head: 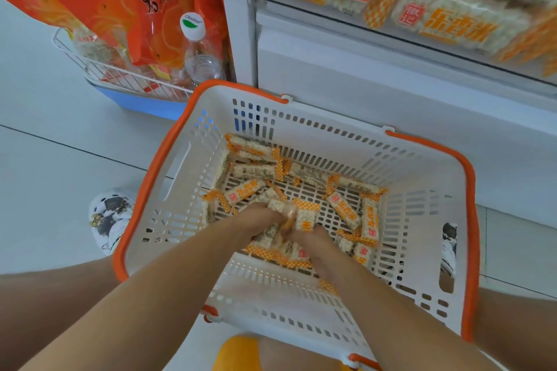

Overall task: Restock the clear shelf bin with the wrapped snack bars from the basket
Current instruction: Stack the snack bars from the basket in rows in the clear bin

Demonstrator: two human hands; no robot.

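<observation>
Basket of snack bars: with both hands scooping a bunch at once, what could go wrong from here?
1. Both hands, left hand and right hand, gather several snack bars at once; loose ones might slip out while lifting.
2. The clear shelf bin already looks well filled, so added bars could spill out.
3. Squeezing many together might crush them.

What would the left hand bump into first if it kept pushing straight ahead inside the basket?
Probably the snack bars heaped just beyond the left hand, then the basket far wall; depth is hard to judge here.
</observation>
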